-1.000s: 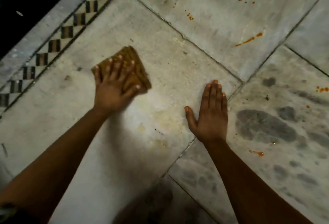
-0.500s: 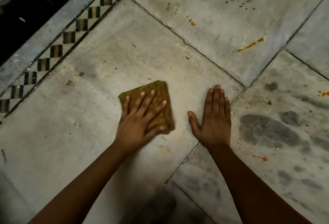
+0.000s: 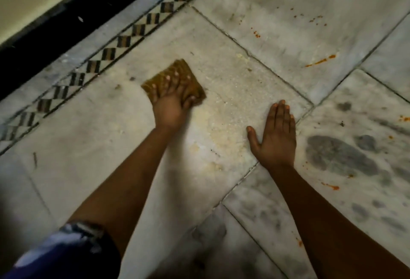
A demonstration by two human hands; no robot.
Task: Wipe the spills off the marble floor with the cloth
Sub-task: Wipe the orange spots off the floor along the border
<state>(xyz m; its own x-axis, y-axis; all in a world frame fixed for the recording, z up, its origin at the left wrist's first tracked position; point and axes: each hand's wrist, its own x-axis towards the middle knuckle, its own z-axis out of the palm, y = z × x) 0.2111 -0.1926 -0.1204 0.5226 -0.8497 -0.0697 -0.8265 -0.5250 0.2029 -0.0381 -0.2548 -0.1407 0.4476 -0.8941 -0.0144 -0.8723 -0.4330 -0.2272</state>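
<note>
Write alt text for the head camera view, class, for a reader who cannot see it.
A person's left hand presses a folded brown cloth onto a pale marble floor, while the right hand rests flat, fingers together, beside it. Pale yellowish residue lies between the hands, and orange splatters dot the tiles farther off and to the right.

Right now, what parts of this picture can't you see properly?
1. Head view: the left hand's fingers and the folded brown cloth smear together with motion blur.
2. The floor under that cloth is hidden, so any spill there cannot be judged.
3. The flat right hand hides the marble beneath it.
4. The tiny orange specks are too small to identify.
5. The blue-and-white sleeve is blurred and cut off at the bottom edge.
</note>
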